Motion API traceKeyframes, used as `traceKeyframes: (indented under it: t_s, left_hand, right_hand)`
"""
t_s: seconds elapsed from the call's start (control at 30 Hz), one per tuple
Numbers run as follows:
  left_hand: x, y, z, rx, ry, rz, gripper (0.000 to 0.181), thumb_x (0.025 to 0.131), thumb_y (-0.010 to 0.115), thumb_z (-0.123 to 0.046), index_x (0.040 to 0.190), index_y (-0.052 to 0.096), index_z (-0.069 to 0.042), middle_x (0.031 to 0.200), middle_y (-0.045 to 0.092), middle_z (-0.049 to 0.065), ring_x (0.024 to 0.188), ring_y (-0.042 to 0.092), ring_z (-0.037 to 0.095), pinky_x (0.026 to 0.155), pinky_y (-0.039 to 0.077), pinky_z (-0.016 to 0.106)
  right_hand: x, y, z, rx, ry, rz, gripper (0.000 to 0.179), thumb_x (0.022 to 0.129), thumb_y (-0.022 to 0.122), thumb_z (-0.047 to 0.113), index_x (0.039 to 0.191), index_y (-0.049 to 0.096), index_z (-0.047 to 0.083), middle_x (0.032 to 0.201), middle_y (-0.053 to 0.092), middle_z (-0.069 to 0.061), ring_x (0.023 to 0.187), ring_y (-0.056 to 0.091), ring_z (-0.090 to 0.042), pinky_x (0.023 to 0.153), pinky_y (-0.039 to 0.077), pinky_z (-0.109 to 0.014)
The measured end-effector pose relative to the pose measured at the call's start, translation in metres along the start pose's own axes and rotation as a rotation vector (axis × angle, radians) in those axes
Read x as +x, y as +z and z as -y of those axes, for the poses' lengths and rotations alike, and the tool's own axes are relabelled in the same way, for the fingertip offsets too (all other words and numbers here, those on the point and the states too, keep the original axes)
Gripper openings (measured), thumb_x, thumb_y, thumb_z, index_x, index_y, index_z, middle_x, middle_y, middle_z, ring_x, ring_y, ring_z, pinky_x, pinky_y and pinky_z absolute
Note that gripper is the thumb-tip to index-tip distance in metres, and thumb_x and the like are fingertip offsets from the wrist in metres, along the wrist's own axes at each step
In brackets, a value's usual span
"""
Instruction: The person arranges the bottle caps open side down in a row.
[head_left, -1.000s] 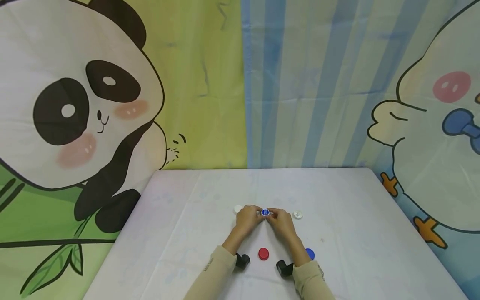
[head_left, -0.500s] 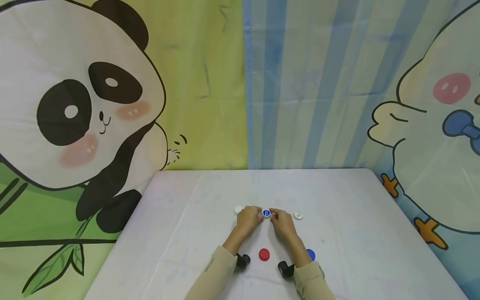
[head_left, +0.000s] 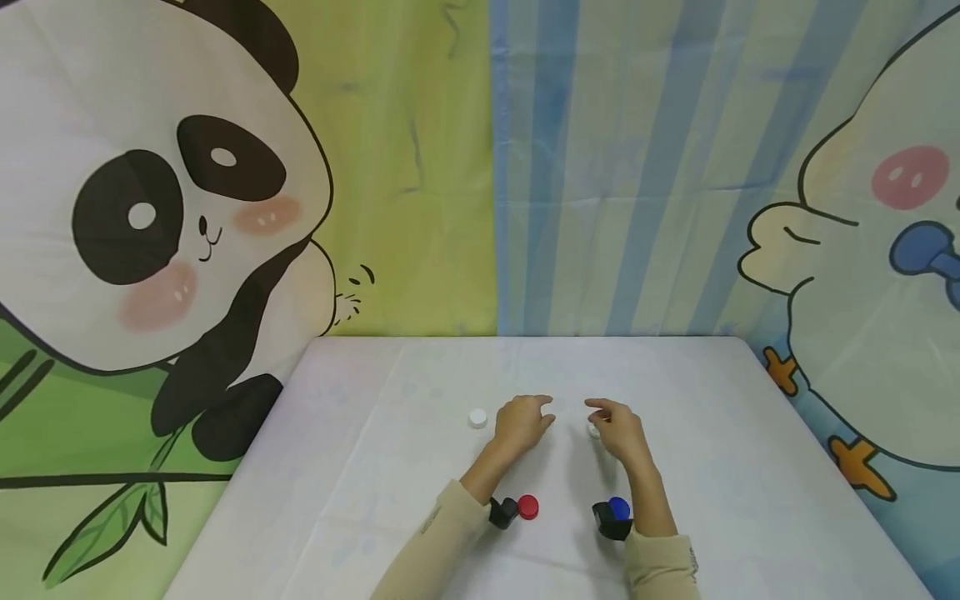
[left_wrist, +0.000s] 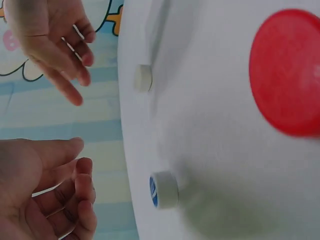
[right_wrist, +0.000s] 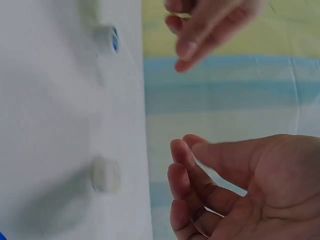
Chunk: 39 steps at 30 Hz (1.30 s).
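Observation:
My left hand hovers over the table with thumb and fingers loosely bent, holding nothing. A white cap with a blue and white face stands on the table below it; in the head view the hand hides this cap. My right hand, also holding nothing, hovers to the right with its fingers relaxed. Just under its fingertips a plain white cap shows partly; the right wrist view has this white cap blurred on the cloth. Both hands are apart, facing each other.
Another white cap lies left of the left hand. Nearer the front are a red cap and a blue cap, the latter partly behind the black right wrist camera. A white cloth covers the table; printed curtains stand behind.
Both hands have let go of the blue-faced cap and lifted off the table. The right hand has moved right, over the plain white cap; the left has shifted slightly right and up.

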<state>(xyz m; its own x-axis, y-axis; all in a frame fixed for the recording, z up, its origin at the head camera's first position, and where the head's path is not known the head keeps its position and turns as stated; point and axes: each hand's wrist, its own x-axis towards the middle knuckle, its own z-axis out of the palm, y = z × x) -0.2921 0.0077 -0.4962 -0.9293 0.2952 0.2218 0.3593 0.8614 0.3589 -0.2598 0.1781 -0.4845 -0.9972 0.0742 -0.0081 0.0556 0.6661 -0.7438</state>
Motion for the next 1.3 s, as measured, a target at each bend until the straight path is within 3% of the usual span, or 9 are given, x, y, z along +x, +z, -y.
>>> traceKeyframes:
  t_s: [0.07,0.2,0.37,0.47,0.6,0.77,0.97,1.3]
  left_hand:
    - [0.003,0.004,-0.005,-0.007,0.021,-0.011,0.030,0.081,0.065,-0.031,0.107,0.066,-0.018,0.076,0.067,-0.003,0.062,0.057,0.008,0.049,0.043,0.024]
    - [0.010,0.016,-0.015,-0.006,0.041,-0.041,0.029,0.082,0.063,-0.036,0.105,0.067,-0.018,0.089,0.068,-0.001,0.078,0.063,0.013,0.055,0.047,0.025]
    - [0.018,0.032,-0.028,0.011,0.028,0.003,0.031,0.081,0.063,-0.039,0.105,0.067,-0.019,0.093,0.068,-0.002,0.084,0.063,0.014,0.057,0.048,0.025]
    - [0.022,0.043,-0.033,0.029,0.035,0.034,0.032,0.079,0.065,-0.039,0.105,0.067,-0.021,0.093,0.068,-0.003,0.083,0.063,0.014,0.058,0.048,0.025]
    - [0.023,0.059,-0.038,0.047,0.089,0.072,0.032,0.077,0.068,-0.036,0.105,0.066,-0.021,0.091,0.067,-0.005,0.081,0.062,0.012,0.061,0.048,0.024]
    - [0.022,0.070,-0.041,0.111,0.115,0.070,0.029,0.077,0.068,-0.035,0.103,0.067,-0.022,0.091,0.067,-0.006,0.080,0.062,0.010,0.061,0.047,0.023]
    - [0.024,0.075,-0.042,0.151,0.113,0.063,0.027,0.078,0.066,-0.037,0.100,0.068,-0.023,0.088,0.067,-0.007,0.077,0.061,0.009,0.059,0.047,0.022]
    - [0.022,0.075,-0.041,0.136,0.140,0.049,0.024,0.075,0.068,-0.039,0.094,0.070,-0.024,0.082,0.066,-0.008,0.071,0.060,0.009,0.053,0.044,0.021]
  right_hand:
    - [0.000,-0.013,-0.007,0.011,0.031,-0.011,0.031,0.089,0.051,0.010,0.119,0.057,0.005,0.101,0.062,-0.018,0.087,0.057,-0.028,0.062,0.045,-0.033]
    - [-0.001,-0.027,-0.025,0.068,0.146,-0.005,0.034,0.091,0.048,0.015,0.122,0.053,0.003,0.106,0.060,-0.021,0.092,0.056,-0.032,0.064,0.046,-0.033]
    - [0.000,-0.032,-0.041,0.105,0.247,0.028,0.036,0.089,0.051,0.014,0.121,0.052,-0.002,0.102,0.060,-0.022,0.085,0.059,-0.029,0.066,0.048,-0.033]
    - [0.003,-0.030,-0.049,0.088,0.231,0.059,0.038,0.086,0.055,0.015,0.120,0.053,-0.003,0.100,0.061,-0.022,0.082,0.059,-0.027,0.066,0.047,-0.034]
    - [0.008,-0.024,-0.059,0.050,0.163,0.099,0.038,0.083,0.060,0.014,0.118,0.055,-0.002,0.102,0.061,-0.022,0.088,0.058,-0.030,0.072,0.046,-0.040]
    - [0.014,-0.015,-0.066,0.029,0.124,0.108,0.037,0.079,0.066,0.012,0.114,0.059,0.001,0.094,0.064,-0.015,0.087,0.056,-0.027,0.074,0.043,-0.040]
    - [0.017,-0.011,-0.065,0.001,0.067,0.099,0.036,0.075,0.070,0.012,0.108,0.062,0.002,0.082,0.064,-0.009,0.074,0.052,-0.019,0.065,0.039,-0.029]
    - [0.016,-0.007,-0.061,-0.037,0.033,0.058,0.032,0.072,0.072,0.011,0.101,0.064,0.001,0.077,0.063,-0.007,0.067,0.051,-0.017,0.059,0.037,-0.028]
